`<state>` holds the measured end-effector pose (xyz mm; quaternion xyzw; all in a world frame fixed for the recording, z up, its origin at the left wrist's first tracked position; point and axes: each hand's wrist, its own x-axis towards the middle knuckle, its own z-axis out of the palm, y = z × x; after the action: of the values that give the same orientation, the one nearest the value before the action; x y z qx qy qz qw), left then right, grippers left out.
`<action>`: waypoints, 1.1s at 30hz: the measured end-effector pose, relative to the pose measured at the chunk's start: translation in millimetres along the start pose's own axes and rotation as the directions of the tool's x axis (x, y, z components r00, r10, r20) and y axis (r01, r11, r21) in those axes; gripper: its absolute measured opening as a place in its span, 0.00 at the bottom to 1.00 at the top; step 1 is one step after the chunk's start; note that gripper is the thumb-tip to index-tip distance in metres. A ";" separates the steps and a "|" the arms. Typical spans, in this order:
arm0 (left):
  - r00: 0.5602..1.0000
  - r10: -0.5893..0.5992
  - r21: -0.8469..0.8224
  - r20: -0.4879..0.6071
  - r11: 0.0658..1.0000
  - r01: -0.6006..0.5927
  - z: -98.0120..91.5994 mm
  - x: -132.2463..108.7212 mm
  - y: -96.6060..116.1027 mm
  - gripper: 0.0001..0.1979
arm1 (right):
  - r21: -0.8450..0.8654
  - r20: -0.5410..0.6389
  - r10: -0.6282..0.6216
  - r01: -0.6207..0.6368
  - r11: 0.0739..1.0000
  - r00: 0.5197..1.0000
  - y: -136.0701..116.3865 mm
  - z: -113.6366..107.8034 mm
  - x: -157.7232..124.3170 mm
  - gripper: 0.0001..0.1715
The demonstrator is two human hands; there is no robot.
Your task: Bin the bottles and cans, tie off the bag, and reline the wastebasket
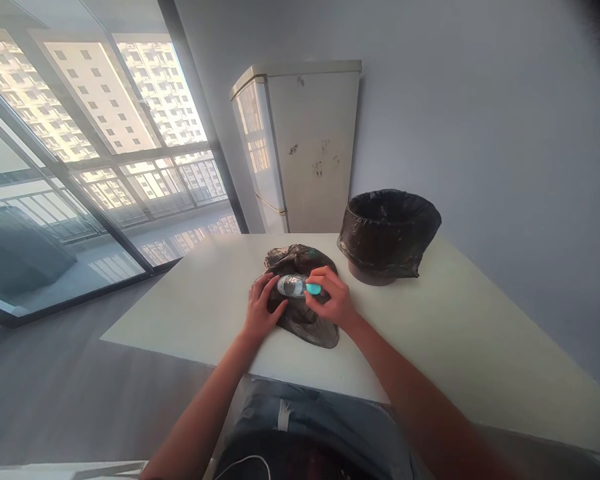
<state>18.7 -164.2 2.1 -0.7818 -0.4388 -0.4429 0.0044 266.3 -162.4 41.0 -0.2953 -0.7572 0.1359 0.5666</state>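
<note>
A clear plastic bottle [292, 286] with a teal cap [313, 289] lies on its side on a crumpled black plastic bag [307, 327] on the table. My right hand [331, 297] grips the bottle at its cap end, thumb below and fingers above. At the bottle's base end, my left hand [263, 308] rests over the bag's left edge with thumb and fingers spread apart. Whether its fingertips touch the bottle is hard to make out. Part of the bag is hidden under the bottle and both hands.
A bin lined with a black bag [380, 240] stands on the white table [430, 347], right of the hands. Behind the table is a fridge [315, 147] against the wall. Glass sliding doors [105, 200] are on the left. Grey fabric [320, 403] shows below the table's front edge.
</note>
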 end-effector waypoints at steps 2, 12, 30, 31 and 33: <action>1.000 0.021 0.046 -0.012 0.999 -0.021 1.5 0.9 0.8 0.36 | 0.117 -0.066 0.025 -0.017 0.993 0.997 -4.0 -2.9 1.0 0.10; 0.932 -0.017 0.086 -0.363 0.995 0.051 -9.8 -3.1 -0.9 0.32 | 0.393 0.059 0.222 -0.227 0.891 0.973 4.4 8.7 7.3 0.27; 0.616 -0.602 -0.089 -0.508 0.748 0.658 -62.2 37.2 -187.8 0.25 | -0.214 0.544 0.052 0.079 0.974 0.838 40.6 26.9 -12.6 0.10; 0.624 -0.591 -0.090 -0.512 0.759 0.645 -61.5 38.1 -187.9 0.26 | -0.226 0.526 0.059 0.073 0.971 0.848 40.7 26.6 -12.6 0.09; 0.631 -0.552 -0.087 -0.545 0.786 0.613 -61.0 39.1 -183.4 0.31 | -0.239 0.498 0.071 0.058 0.969 0.864 40.5 25.8 -12.3 0.08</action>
<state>-141.1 -48.9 -3.7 -0.4373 -0.6705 -0.5987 0.0269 256.3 -134.5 1.2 -0.3201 -0.8884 0.1150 0.3084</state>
